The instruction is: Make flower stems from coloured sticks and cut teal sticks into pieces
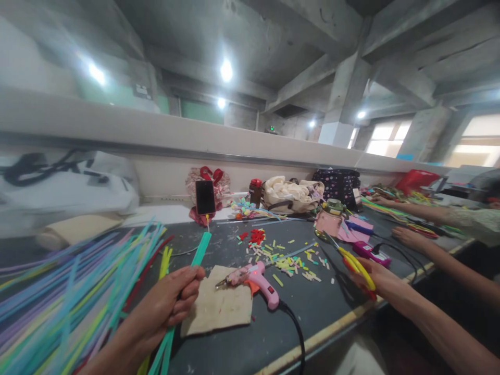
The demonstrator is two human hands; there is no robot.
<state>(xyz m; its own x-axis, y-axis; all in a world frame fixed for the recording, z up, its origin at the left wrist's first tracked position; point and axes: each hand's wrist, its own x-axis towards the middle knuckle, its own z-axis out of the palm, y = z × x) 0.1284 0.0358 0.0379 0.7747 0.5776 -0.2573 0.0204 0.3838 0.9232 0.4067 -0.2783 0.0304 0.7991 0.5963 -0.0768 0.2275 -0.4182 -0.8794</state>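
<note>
My left hand (182, 297) is closed around a bundle of green pipe cleaners (201, 250), whose even ends stick up above the fist and whose tails hang below it. In my right hand (375, 281) is a pair of scissors (359, 268) with yellow and red handles, blades pointing up and left. A pink glue gun (261, 284) lies between my hands on a piece of cardboard (222, 310). Beyond it, short cut pieces (289, 263) in yellow, green and pink are scattered, with a small heap of red pieces (257, 236).
Long coloured pipe cleaners (78, 286) cover the table's left side. At the back stand a phone (205, 197), a brown bottle (255, 194), a cream cloth bag (291, 192) and a pink jar (328, 221). Another person's hands (408, 237) work at the right, near a purple device (371, 253).
</note>
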